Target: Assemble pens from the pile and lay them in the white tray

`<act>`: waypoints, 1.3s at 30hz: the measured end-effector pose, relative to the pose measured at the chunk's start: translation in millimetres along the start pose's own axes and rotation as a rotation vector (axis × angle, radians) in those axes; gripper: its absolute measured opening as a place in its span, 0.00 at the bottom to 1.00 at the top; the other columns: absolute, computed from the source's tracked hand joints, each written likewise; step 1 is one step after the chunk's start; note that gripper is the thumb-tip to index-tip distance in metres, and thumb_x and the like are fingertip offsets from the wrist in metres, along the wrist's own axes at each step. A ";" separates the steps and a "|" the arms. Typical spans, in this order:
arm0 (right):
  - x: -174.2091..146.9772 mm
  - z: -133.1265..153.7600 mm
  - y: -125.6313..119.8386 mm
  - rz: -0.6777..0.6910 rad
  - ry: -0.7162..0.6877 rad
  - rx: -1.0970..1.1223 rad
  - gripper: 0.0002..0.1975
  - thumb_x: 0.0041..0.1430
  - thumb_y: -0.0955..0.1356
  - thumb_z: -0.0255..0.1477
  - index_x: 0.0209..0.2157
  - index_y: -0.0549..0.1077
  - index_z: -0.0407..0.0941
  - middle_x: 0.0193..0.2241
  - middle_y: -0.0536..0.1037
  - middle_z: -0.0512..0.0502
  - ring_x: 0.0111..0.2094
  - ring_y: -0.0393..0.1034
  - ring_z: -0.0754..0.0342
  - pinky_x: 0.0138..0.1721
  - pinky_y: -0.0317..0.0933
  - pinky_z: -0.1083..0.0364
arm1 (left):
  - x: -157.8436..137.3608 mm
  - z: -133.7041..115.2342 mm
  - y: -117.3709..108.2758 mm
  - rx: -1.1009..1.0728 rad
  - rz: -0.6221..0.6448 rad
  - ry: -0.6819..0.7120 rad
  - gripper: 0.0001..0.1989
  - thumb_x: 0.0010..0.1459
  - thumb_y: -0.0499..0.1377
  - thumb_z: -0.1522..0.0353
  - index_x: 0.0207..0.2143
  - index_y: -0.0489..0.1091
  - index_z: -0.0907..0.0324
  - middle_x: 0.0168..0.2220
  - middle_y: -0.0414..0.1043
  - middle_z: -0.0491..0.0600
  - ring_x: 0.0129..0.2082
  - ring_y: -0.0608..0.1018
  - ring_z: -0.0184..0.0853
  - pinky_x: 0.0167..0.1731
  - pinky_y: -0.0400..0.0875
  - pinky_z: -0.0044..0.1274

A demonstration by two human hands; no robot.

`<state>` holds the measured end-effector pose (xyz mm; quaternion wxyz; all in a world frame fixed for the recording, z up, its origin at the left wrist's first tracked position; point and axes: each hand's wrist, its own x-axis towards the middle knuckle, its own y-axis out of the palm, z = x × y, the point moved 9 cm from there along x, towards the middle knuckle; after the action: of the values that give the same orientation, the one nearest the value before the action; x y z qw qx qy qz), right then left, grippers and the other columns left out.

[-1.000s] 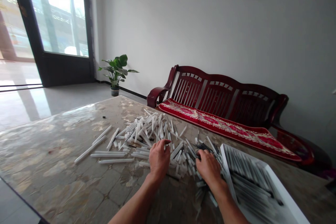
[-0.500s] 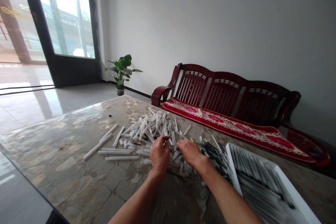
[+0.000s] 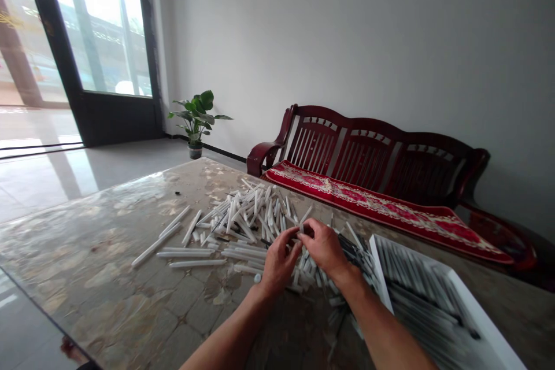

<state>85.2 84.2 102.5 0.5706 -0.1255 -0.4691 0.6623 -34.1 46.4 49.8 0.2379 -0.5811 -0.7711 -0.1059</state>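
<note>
My left hand (image 3: 281, 260) and my right hand (image 3: 323, 247) meet over the table, fingers pinched together. A small pale pen part (image 3: 302, 229) shows between their fingertips; its exact kind is hard to make out. The pale round end of a pen tube (image 3: 257, 278) shows by my left wrist, and the hand hides any remainder. Beyond my hands lies a heap of white pen tubes (image 3: 255, 208). Several more tubes (image 3: 195, 254) lie to the left. Dark, thin pen parts (image 3: 353, 251) and clear pieces are scattered beside and under my right hand.
At the right stands a white box (image 3: 485, 321) filled with dark, clear pens in rows. The patterned table (image 3: 143, 300) has a small black bit (image 3: 177, 193) on it. Behind are a wooden bench (image 3: 368, 150) with a red runner and a potted plant (image 3: 196, 118).
My hands have come together, the left moving right and up from the tubes, the right turning inward. A pale piece now shows between the fingertips. The view has shifted slightly.
</note>
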 end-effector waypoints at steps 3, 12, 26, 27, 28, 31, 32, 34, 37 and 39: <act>-5.5 -9.3 4.2 -0.052 0.113 0.413 0.06 0.52 0.69 0.32 0.31 0.73 0.45 0.28 0.79 0.49 0.30 0.74 0.52 0.33 0.65 0.56 | -2.8 2.9 6.9 -0.016 0.042 -0.029 0.15 0.56 0.60 0.65 0.46 0.74 0.57 0.36 0.79 0.49 0.32 0.77 0.33 0.35 0.71 0.24; -61.7 -26.7 0.1 0.025 0.237 0.133 0.05 0.55 0.66 0.30 0.30 0.74 0.46 0.28 0.80 0.48 0.30 0.74 0.51 0.34 0.65 0.55 | -4.5 16.0 -4.0 -0.177 -0.076 -0.212 0.09 0.58 0.55 0.62 0.35 0.71 0.57 0.28 0.78 0.46 0.28 0.76 0.34 0.32 0.69 0.23; -111.1 -31.0 35.4 0.274 0.111 -0.686 0.15 0.60 0.60 0.15 0.38 0.73 0.45 0.37 0.79 0.41 0.34 0.78 0.49 0.29 0.61 0.55 | -3.4 58.2 -10.6 -0.588 -0.252 -0.551 0.17 0.52 0.59 0.54 0.30 0.63 0.58 0.30 0.80 0.51 0.24 0.80 0.34 0.21 0.67 0.21; -110.8 -36.9 30.8 0.249 0.117 -0.678 0.13 0.61 0.60 0.16 0.38 0.72 0.45 0.36 0.79 0.41 0.34 0.78 0.48 0.29 0.61 0.55 | -3.7 59.2 -13.1 -0.610 -0.271 -0.569 0.18 0.52 0.60 0.53 0.30 0.63 0.58 0.31 0.80 0.52 0.25 0.80 0.34 0.22 0.69 0.22; -110.3 -42.7 25.5 0.216 0.121 -0.664 0.11 0.61 0.61 0.18 0.37 0.71 0.45 0.35 0.79 0.41 0.34 0.78 0.48 0.29 0.61 0.55 | -3.9 59.7 -15.3 -0.635 -0.289 -0.585 0.18 0.52 0.61 0.53 0.30 0.63 0.58 0.32 0.80 0.52 0.26 0.81 0.35 0.23 0.70 0.22; -107.5 -56.2 11.2 0.109 0.117 -0.579 0.07 0.62 0.63 0.20 0.35 0.68 0.46 0.32 0.78 0.43 0.35 0.77 0.49 0.31 0.60 0.56 | -5.2 60.0 -16.9 -0.723 -0.321 -0.631 0.16 0.53 0.62 0.56 0.30 0.63 0.58 0.32 0.80 0.53 0.27 0.82 0.34 0.27 0.74 0.23; -106.6 -59.2 8.5 0.079 0.114 -0.541 0.06 0.63 0.63 0.20 0.35 0.67 0.46 0.32 0.78 0.44 0.35 0.76 0.49 0.31 0.60 0.56 | -6.0 59.7 -15.3 -0.750 -0.319 -0.648 0.15 0.54 0.62 0.57 0.30 0.63 0.58 0.32 0.80 0.52 0.28 0.82 0.34 0.28 0.75 0.24; -105.0 -63.4 6.7 0.039 0.114 -0.473 0.06 0.63 0.63 0.21 0.34 0.66 0.47 0.32 0.78 0.45 0.35 0.76 0.50 0.31 0.59 0.56 | -8.3 58.8 -10.1 -0.788 -0.303 -0.684 0.13 0.56 0.62 0.60 0.31 0.62 0.58 0.32 0.80 0.52 0.28 0.82 0.34 0.30 0.77 0.25; -103.5 -65.6 9.3 0.008 0.123 -0.407 0.07 0.62 0.63 0.21 0.33 0.64 0.47 0.31 0.77 0.46 0.33 0.75 0.50 0.31 0.58 0.56 | -12.0 56.8 -2.1 -0.805 -0.272 -0.720 0.11 0.58 0.61 0.61 0.32 0.63 0.58 0.33 0.80 0.52 0.29 0.83 0.34 0.31 0.78 0.25; -102.8 -65.5 10.9 -0.007 0.131 -0.380 0.07 0.61 0.63 0.21 0.32 0.64 0.47 0.31 0.77 0.46 0.33 0.75 0.50 0.31 0.58 0.56 | -13.7 56.2 1.0 -0.803 -0.262 -0.732 0.11 0.58 0.61 0.62 0.32 0.63 0.58 0.33 0.80 0.52 0.28 0.83 0.34 0.30 0.79 0.25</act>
<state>156.9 26.7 21.6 0.5683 -0.2723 -0.5479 0.5502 -43.9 59.8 -5.7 -0.3006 -0.5242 -0.7683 -0.2114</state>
